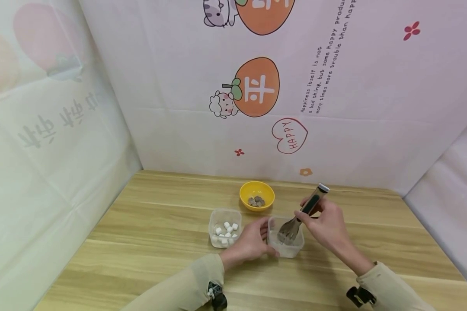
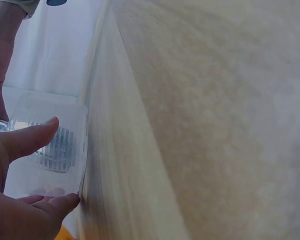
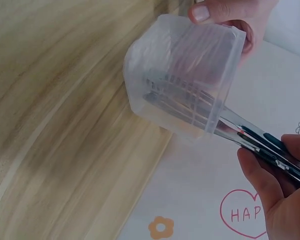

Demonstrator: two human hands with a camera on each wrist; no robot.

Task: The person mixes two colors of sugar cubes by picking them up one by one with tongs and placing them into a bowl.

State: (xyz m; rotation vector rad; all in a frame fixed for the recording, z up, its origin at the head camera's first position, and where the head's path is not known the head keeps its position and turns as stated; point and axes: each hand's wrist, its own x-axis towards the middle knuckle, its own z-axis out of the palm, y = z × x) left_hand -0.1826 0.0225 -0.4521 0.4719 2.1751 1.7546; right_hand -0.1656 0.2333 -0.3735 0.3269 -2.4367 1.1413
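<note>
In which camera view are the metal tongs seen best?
The head view: it shows the metal tongs from handle end to slotted head. The right wrist view shows both tong arms closer, but cuts off the handle end. The left wrist view shows mainly the slotted head, through the clear plastic container's wall.

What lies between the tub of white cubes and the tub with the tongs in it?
The left hand, gripping the second tub; the head view shows this.

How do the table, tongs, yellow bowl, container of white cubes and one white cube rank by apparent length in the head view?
Table
Tongs
Yellow bowl and container of white cubes: too alike to rank
White cube
</note>
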